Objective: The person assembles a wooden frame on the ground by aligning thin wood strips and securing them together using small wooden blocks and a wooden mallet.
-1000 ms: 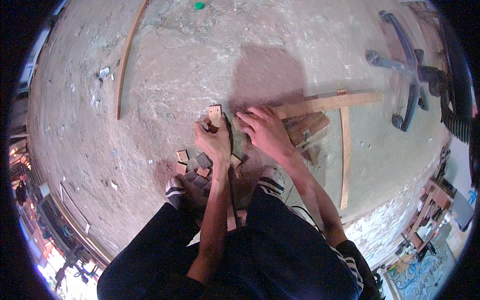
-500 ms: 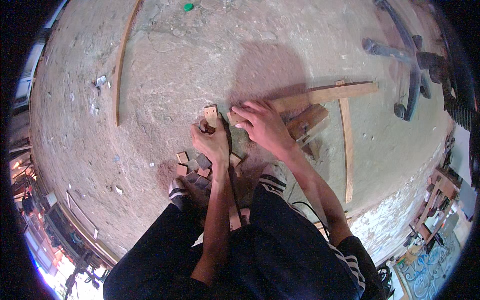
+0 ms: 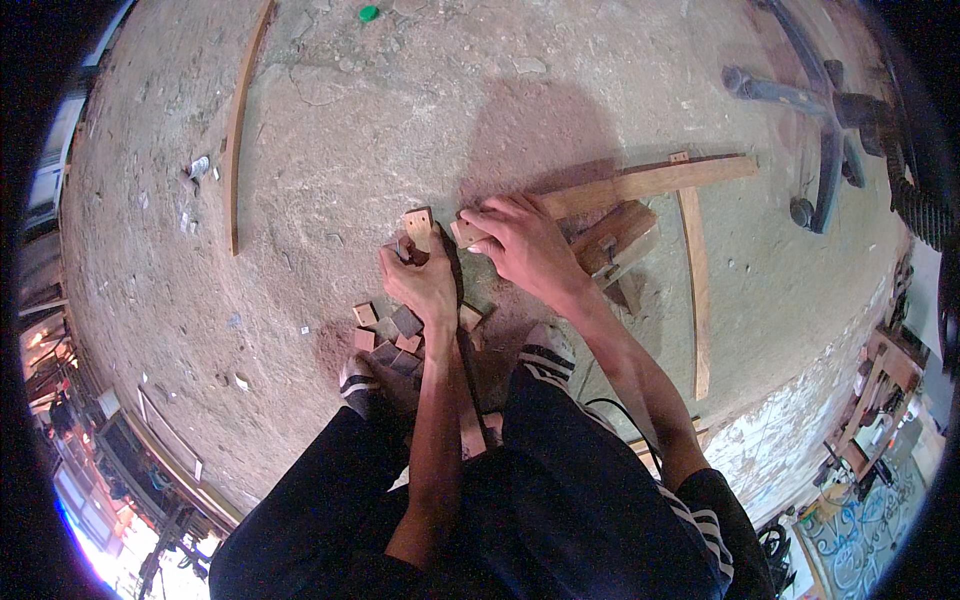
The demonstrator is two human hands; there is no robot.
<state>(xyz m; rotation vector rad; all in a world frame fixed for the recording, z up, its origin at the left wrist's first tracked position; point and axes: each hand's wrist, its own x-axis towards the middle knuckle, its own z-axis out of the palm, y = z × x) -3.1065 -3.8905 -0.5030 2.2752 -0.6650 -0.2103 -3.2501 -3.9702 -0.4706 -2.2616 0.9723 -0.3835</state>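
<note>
My left hand [image 3: 418, 283] is closed on a small wooden block [image 3: 419, 226] with two drilled holes, at the top of a long wooden strip [image 3: 470, 425] that runs back between my legs. Something small and dark shows between its thumb and fingers, too hidden to name. My right hand [image 3: 522, 245] has its fingers curled round another small wooden block [image 3: 467, 234], just right of the first. Behind that hand a wooden bar [image 3: 640, 186] extends to the right; whether it joins the block is hidden. Several loose wooden blocks [image 3: 407, 321] lie below my left hand, between my feet.
A thick brown wood piece [image 3: 615, 235] lies beside my right wrist. A strip [image 3: 694, 300] lies on the right, and another [image 3: 238, 150] at the far left. A wheeled chair base [image 3: 825, 110] stands at the far right. A green cap [image 3: 369, 13] is at the top.
Both hands keep their holds with hardly any movement. The view has shifted very slightly.
</note>
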